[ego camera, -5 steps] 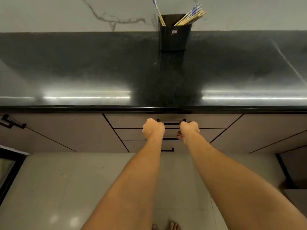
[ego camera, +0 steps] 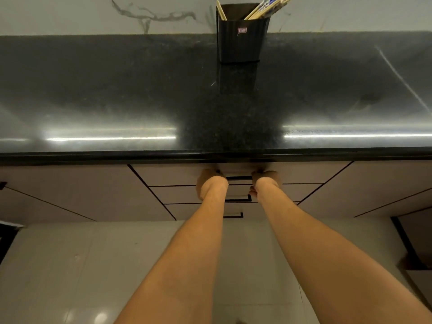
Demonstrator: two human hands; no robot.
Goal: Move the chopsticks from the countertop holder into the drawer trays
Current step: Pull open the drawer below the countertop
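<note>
gripping the black handle (ego camera: 238, 178) of the top drawer (ego camera: 173, 175) with both fists, i am curling my left hand (ego camera: 211, 182) round its left end and my right hand (ego camera: 266, 181) round its right end. my knuckles are facing the camera, so the fingertips are hiding underneath. the middle stretch of the bar is showing bare between my wrists. the drawer front is sitting just under the overhanging edge of the black countertop (ego camera: 117, 90), and i cannot tell whether it is lying flush or standing out a little.

the chopsticks (ego camera: 264, 8) are standing in the black holder (ego camera: 242, 40), which is sitting upright at the back of the countertop, close against the pale veined wall (ego camera: 70, 12) and well apart from my hands. most of them are leaning right in a bunch, with blue-patterned tops poking over the rim, and a couple are leaning left.

below my hands two lower handles (ego camera: 237, 199) are showing, one under the other. my forearms are stretching out over the glossy pale floor (ego camera: 70, 265).
</note>
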